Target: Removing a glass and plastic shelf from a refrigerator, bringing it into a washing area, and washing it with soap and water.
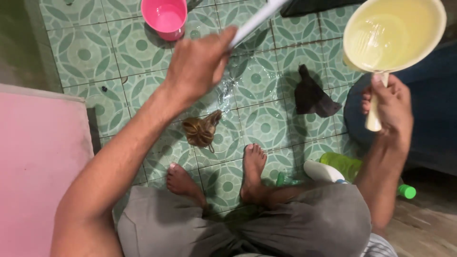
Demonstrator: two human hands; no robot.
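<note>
Your right hand (390,102) grips the handle of a pale yellow dipper (394,34), raised at two o'clock, its bowl wet. Your left hand (197,64) clenches a white rod (254,21) at twelve o'clock, blurred, its end cut off.

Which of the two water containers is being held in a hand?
The pale yellow dipper, gripped by its handle in the right hand at upper right. The pink cup stands untouched on the green tiled floor.
</note>
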